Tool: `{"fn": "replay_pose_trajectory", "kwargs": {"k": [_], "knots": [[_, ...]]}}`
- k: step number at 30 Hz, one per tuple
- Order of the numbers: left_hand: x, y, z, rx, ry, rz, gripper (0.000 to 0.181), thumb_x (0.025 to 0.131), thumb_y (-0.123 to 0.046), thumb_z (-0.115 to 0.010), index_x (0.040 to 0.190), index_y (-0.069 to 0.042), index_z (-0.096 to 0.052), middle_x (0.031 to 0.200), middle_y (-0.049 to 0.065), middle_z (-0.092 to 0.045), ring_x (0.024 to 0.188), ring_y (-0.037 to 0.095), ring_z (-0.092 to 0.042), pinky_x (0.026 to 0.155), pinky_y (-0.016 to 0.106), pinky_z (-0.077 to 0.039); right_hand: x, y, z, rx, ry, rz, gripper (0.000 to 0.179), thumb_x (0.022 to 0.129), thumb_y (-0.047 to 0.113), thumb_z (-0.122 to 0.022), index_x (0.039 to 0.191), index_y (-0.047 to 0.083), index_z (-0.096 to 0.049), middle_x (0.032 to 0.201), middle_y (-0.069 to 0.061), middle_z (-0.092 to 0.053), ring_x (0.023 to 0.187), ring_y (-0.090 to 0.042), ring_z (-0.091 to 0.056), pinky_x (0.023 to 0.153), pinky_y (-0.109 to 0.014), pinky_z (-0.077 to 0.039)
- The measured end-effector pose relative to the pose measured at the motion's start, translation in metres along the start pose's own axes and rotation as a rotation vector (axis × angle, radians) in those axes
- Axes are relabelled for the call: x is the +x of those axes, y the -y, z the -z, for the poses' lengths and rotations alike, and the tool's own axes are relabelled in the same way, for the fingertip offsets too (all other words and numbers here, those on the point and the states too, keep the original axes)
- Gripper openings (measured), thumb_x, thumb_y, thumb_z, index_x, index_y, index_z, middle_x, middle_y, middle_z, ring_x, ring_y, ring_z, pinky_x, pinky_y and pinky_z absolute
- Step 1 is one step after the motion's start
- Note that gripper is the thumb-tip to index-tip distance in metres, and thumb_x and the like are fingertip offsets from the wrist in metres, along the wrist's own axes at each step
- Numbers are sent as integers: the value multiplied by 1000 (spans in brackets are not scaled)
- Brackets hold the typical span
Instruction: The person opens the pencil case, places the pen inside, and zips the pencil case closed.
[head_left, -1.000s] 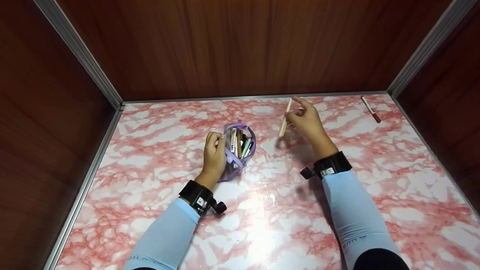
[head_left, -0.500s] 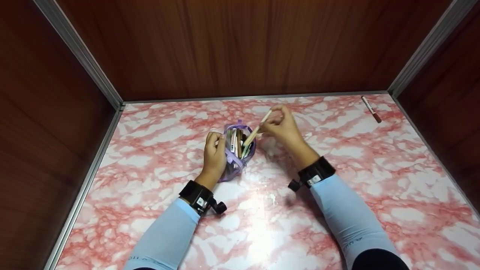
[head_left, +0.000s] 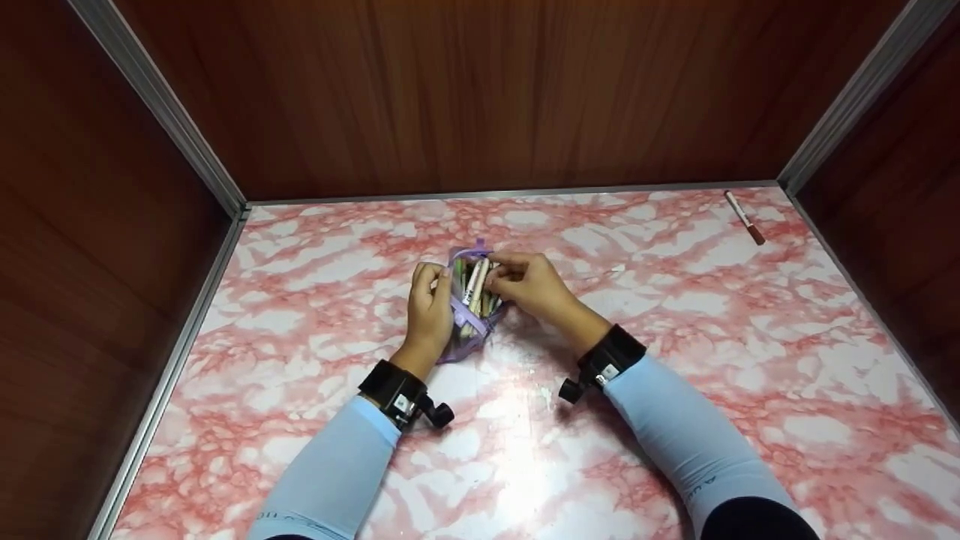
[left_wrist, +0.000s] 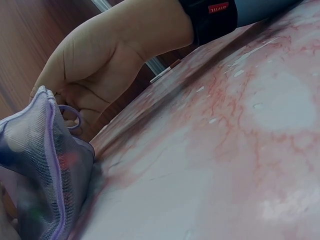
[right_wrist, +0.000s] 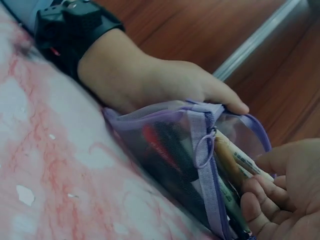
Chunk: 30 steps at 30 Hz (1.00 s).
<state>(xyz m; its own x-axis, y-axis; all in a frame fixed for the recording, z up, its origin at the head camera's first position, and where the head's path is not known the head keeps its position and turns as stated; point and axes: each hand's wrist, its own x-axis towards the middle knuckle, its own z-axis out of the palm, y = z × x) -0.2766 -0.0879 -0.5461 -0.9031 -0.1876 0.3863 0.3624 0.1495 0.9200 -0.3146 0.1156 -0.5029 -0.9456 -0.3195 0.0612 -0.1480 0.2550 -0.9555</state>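
A purple-trimmed mesh pencil case [head_left: 460, 349] lies unzipped on the table, with several markers and pens in its mouth. My left hand [head_left: 429, 306] grips its left side, thumb at the rim. My right hand [head_left: 536, 286] is at the opening from the right, its thumb and fingers pinching a cream-coloured marker [head_left: 481, 279] that sits among the others. In the right wrist view the fingertips [right_wrist: 252, 202] reach in past the zipper edge, and the lower ends of the pens are seen only dimly through the mesh [right_wrist: 165, 150].
One marker with a dark red cap [head_left: 744, 217] lies alone at the table's far right. The red-and-white marbled table [head_left: 300, 315] is bounded by brown wood-grain panels [head_left: 510, 97] at the back and both sides.
My right hand has moved left and toward me, bringing the cream-coloured marker from above the table into the pencil case. The left hand has kept its hold on the case.
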Motion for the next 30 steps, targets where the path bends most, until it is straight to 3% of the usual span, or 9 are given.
{"fn": "replay_pose_trajectory", "kwargs": {"k": [5,11,17,21,25,30], "knots": [[1,1,1,1,-4,-9,21,116,-12,-54,99,0,-59,112,11,-56,110,17,-57,87,24,-51,0,0,1,-94,78,36,41,101,4,-79,142,0,-76,126,-21,-83,111,-23,-80,89,-22,-65],[1,1,0,-2,4,-6,21,116,-10,-53,99,1,-58,110,9,-56,106,16,-57,86,23,-52,0,-2,5,-118,49,34,23,100,2,-80,122,0,-85,119,-21,-84,94,-12,-76,82,-20,-63],[0,0,0,-4,3,-22,22,116,-10,-54,98,0,-59,110,9,-57,102,13,-57,86,23,-52,1,-3,13,-92,19,0,20,101,5,-81,120,0,-85,119,-19,-83,89,-9,-74,77,-21,-63],[0,-2,0,-13,9,-34,24,117,-11,-53,97,1,-59,109,10,-56,102,14,-57,84,23,-51,4,-6,24,-57,17,-64,21,103,7,-79,122,-1,-82,115,-20,-83,84,-21,-76,72,-28,-66],[0,-1,0,-14,6,-37,25,117,-11,-54,96,2,-59,109,10,-57,103,14,-57,83,22,-51,7,-11,43,-6,-13,-143,25,106,6,-75,130,-2,-78,119,-25,-80,94,-31,-79,77,-34,-69],[0,0,0,-1,-3,-50,24,116,-10,-55,95,1,-60,108,10,-58,104,16,-58,91,24,-51,9,-15,78,95,-119,-280,30,110,13,-71,139,4,-74,129,-24,-76,103,-34,-79,77,-38,-69]]}}
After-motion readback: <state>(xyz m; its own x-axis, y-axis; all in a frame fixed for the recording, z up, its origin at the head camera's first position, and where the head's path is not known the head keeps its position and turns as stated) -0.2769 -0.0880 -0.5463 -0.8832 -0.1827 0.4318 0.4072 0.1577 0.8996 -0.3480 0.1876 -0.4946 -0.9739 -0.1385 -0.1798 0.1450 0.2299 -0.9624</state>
